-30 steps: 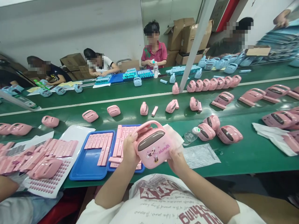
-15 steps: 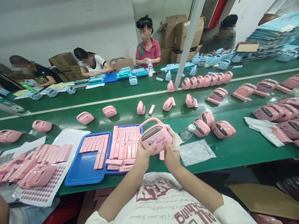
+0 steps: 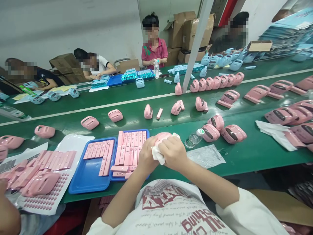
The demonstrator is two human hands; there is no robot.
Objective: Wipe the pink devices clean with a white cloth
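A pink plastic housing (image 3: pixel 162 136) is held in front of my chest, mostly covered by my hands. Its left side is gripped by my left hand (image 3: pixel 147 153), fingers closed round it. My right hand (image 3: pixel 174 152) is closed on a white cloth (image 3: pixel 158 155) and presses it to the housing. Just left of my hands, a blue tray (image 3: pixel 148 133) holds pink bars with small printed marks. Beside it, another blue tray (image 3: pixel 85 186) has similar pink bars in its upper and right parts. A clear bottle (image 3: pixel 193 139) and a clear plastic bag (image 3: pixel 207 156) lie to the right.
Several pink housings (image 3: pixel 233 133) stand at the right and along the green belt (image 3: pixel 127 135). At left, pink parts lie on a sticker sheet (image 3: pixel 46 205), near another person's arm (image 3: pixel 8 209). A slanted post (image 3: pixel 195 49) rises mid-table. Co-workers sit opposite among light-blue housings (image 3: pixel 140 82).
The housing has been turned so its printed, windowed face no longer shows. My right hand has moved over it, bringing the white cloth to the front. My left hand still grips the housing.
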